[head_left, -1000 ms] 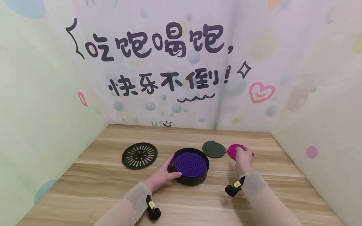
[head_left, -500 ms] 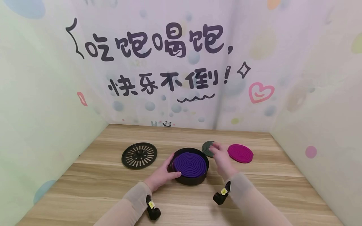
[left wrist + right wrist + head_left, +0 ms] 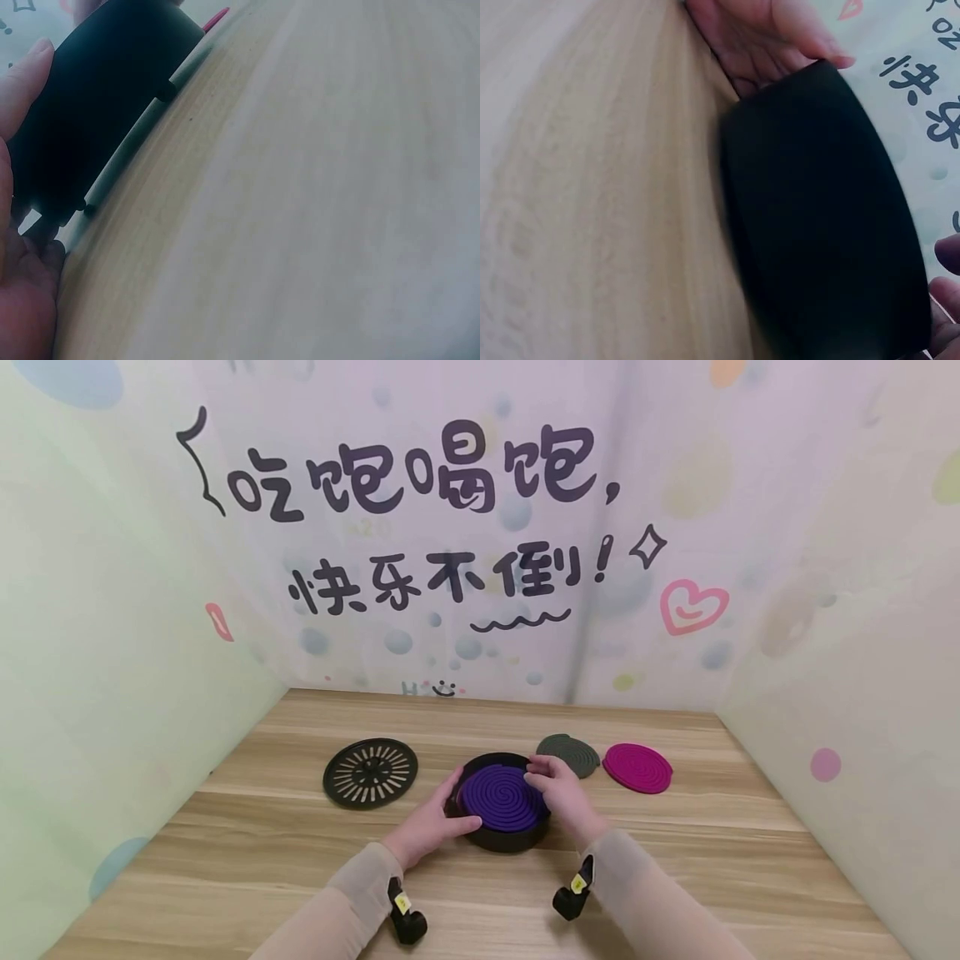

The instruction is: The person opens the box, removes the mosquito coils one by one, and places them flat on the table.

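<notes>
Mid-table, my left hand (image 3: 431, 825) has its fingers and thumb curled round the left wall of the black dish (image 3: 501, 838), gripping it; the left wrist view shows the thumb pressed flat on that dark wall (image 3: 105, 105). My right hand (image 3: 558, 793) is at the dish's right rim, fingertips reaching over onto the purple coil (image 3: 495, 793) that lies flat inside the dish; whether those fingers pinch the coil or just touch it, I cannot tell. From the right wrist view I see the dish's black side (image 3: 825, 217) close up. Over to the left lies the slotted lid (image 3: 370, 772), flat on the table (image 3: 262, 860), well apart from the dish. Behind the dish, just right, a grey coil (image 3: 573, 750) and next to it a pink coil (image 3: 637, 767) lie flat.
</notes>
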Motion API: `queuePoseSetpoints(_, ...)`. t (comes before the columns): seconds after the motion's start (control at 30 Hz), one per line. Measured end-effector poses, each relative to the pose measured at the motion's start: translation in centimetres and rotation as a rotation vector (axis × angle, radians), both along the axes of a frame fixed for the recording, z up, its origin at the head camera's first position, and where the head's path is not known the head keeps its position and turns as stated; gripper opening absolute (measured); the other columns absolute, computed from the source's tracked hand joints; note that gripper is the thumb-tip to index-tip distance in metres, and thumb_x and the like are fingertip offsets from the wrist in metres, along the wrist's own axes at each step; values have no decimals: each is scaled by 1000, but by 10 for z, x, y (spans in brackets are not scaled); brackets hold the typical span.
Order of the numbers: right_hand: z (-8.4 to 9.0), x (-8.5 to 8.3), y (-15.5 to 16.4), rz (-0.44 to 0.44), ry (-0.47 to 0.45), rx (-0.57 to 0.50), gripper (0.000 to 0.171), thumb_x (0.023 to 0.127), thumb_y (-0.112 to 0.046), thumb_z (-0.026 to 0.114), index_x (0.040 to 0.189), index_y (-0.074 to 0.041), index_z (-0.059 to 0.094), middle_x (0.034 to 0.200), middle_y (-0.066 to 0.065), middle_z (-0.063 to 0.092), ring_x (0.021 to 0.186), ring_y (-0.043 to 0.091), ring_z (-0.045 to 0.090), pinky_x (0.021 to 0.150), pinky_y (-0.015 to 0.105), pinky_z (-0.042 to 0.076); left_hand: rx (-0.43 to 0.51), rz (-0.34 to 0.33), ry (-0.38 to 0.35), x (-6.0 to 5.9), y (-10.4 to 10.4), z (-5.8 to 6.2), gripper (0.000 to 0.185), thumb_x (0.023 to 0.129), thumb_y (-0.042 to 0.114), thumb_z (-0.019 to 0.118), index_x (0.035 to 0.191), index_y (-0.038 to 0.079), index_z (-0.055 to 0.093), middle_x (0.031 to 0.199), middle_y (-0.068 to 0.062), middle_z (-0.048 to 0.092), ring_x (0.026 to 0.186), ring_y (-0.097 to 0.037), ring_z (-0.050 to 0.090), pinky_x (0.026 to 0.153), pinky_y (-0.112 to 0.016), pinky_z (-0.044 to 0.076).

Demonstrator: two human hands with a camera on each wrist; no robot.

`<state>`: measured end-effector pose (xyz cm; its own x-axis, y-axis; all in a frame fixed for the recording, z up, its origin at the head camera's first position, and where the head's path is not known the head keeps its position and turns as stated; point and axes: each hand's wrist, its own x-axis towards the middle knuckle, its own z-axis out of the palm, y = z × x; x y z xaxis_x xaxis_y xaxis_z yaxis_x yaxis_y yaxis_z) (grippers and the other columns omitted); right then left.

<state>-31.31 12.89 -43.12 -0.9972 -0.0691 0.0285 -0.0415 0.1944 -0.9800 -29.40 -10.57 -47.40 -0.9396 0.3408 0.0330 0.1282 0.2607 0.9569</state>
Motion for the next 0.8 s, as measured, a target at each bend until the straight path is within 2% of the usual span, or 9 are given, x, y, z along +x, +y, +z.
queuePoseSetpoints(0.37,-8,2,0,-2,20,-8,43,90,-2,61,130,9,48,126,25,56,120,37,50,104,48,37,0,7,12,0,1,-1,96,82,30,78,155,20,17,157,-16,19,142,-36,19,112,-56,17)
queuePoseSetpoints(0.6,-11,2,0,2,24,-5,42,89,-1,62,129,7,51,124,22,59,120,35,51,103,48,38,21,-11,3,0,1,0,96,82,30,77,155,20,16,158,-16,17,143,-35,17,113,-54,17)
queuePoseSetpoints(0.8,-11,4,0,28,28,-6,43,89,-2,63,130,8,52,130,23,56,125,36,48,106,48,35,31,-15,-2,2,1,1,96,82,29,77,156,19,16,158,-15,16,143,-35,17,113,-54,16)
